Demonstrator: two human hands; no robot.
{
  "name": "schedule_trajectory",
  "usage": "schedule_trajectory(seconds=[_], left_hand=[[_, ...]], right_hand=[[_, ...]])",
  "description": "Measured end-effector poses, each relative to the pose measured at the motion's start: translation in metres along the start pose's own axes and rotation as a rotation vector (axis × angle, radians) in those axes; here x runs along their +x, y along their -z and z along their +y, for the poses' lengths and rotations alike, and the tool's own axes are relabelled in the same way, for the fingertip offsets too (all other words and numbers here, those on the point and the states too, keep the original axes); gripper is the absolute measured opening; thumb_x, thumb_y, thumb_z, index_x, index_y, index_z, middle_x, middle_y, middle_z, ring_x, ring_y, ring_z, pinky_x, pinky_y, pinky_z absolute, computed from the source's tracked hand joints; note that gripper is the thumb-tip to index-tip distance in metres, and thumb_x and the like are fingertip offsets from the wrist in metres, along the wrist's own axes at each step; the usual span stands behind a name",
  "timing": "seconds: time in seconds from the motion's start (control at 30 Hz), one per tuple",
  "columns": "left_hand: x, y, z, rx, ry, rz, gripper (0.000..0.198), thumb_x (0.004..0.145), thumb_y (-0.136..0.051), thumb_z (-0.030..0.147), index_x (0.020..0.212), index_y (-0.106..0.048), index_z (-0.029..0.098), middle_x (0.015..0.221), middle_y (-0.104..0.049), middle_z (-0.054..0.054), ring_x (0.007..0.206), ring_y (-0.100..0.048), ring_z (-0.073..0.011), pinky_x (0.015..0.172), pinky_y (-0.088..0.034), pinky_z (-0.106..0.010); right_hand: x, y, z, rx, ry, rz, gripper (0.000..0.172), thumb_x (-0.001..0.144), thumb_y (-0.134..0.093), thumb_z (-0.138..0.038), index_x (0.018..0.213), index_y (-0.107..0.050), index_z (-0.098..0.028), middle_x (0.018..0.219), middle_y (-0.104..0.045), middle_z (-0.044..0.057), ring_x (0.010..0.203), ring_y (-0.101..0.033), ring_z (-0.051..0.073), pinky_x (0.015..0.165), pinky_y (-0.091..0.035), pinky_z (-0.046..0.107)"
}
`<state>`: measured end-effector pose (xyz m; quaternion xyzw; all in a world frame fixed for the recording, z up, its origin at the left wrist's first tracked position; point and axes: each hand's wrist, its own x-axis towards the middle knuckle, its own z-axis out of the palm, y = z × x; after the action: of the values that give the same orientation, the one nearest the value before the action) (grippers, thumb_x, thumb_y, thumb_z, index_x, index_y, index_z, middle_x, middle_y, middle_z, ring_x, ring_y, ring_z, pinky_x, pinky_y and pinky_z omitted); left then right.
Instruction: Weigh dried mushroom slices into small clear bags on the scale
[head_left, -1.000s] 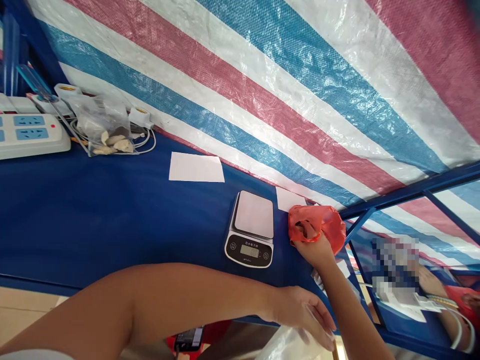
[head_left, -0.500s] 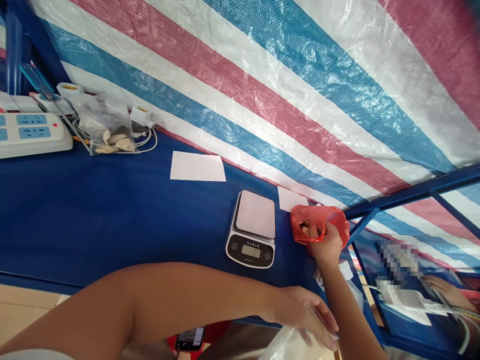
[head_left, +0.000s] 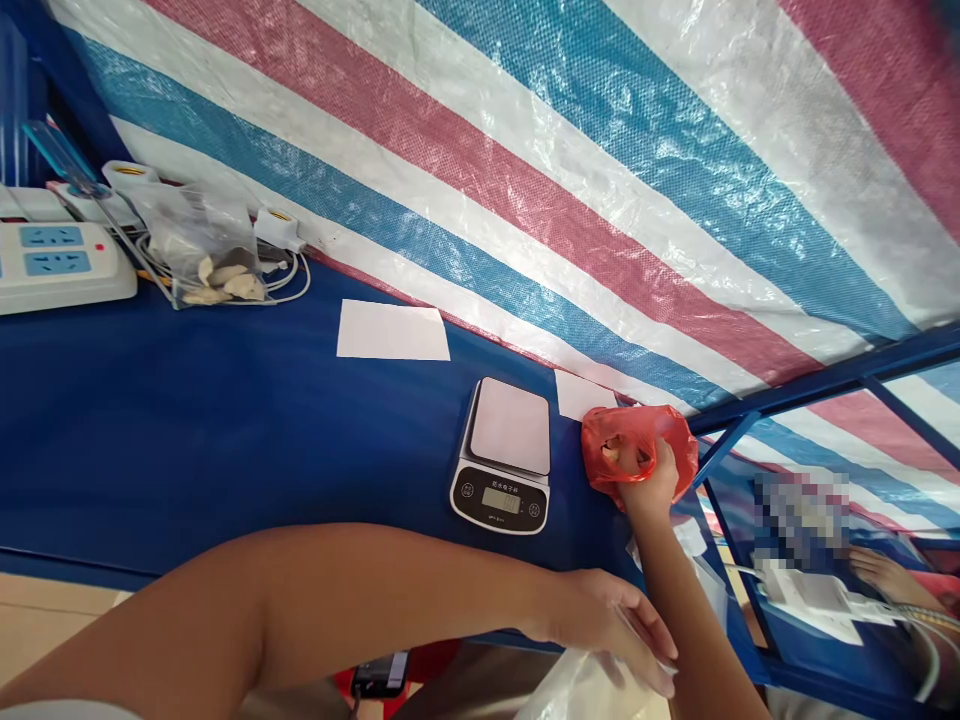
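Note:
My left hand (head_left: 626, 625) is at the table's front edge, its fingers pinched on a clear plastic bag (head_left: 574, 690) that hangs below. Inside an open red plastic bag (head_left: 609, 435), my right hand (head_left: 654, 480) reaches down with its fingers curled. The bag's wall hides the fingertips and anything they hold. Pale pieces show through the bag's mouth. Between my arms and the back sheet stands a white and black kitchen scale (head_left: 510, 430). Its plate is bare and its display is lit, though the digits are hard to read.
A blue table (head_left: 225, 420) backs onto a striped tarpaulin (head_left: 480, 170). White paper (head_left: 394, 330) lies near the sheet. At left are a power strip (head_left: 60, 260) and a clear bag of pale pieces (head_left: 217, 270). Another person's hand (head_left: 877, 570) shows at right, beyond a blue frame. A phone (head_left: 382, 675) is below.
My right hand has shifted slightly inside the red bag, whose mouth gapes a little wider. My left hand keeps its place with the clear bag. The view has moved slightly.

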<state>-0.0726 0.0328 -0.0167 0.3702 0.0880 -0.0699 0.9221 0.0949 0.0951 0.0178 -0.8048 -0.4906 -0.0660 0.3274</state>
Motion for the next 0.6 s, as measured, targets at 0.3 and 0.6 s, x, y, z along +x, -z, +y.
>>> schedule_trajectory(seconds=[0.3, 0.6], left_hand=[[-0.001, -0.002, 0.001, -0.029, 0.013, 0.002, 0.071, 0.012, -0.094, 0.004, 0.078, -0.074, 0.021, 0.092, -0.071, 0.000, 0.087, -0.065, -0.0147, 0.061, -0.057, -0.020], [0.002, -0.004, 0.007, -0.053, 0.087, 0.034, 0.077, 0.001, -0.086, -0.006, 0.073, -0.074, 0.020, 0.092, -0.072, 0.000, 0.084, -0.064, -0.0146, 0.055, -0.058, -0.019]], right_hand=[[0.015, 0.000, 0.005, 0.336, -0.330, 0.166, 0.047, 0.081, -0.063, -0.065, 0.088, -0.061, -0.019, 0.084, -0.067, 0.009, 0.073, -0.063, 0.023, 0.067, -0.054, 0.037], [0.020, -0.006, 0.011, 0.473, -0.452, 0.272, 0.046, 0.077, -0.072, -0.063, 0.084, -0.065, -0.018, 0.081, -0.066, 0.005, 0.072, -0.062, 0.020, 0.067, -0.056, 0.035]])
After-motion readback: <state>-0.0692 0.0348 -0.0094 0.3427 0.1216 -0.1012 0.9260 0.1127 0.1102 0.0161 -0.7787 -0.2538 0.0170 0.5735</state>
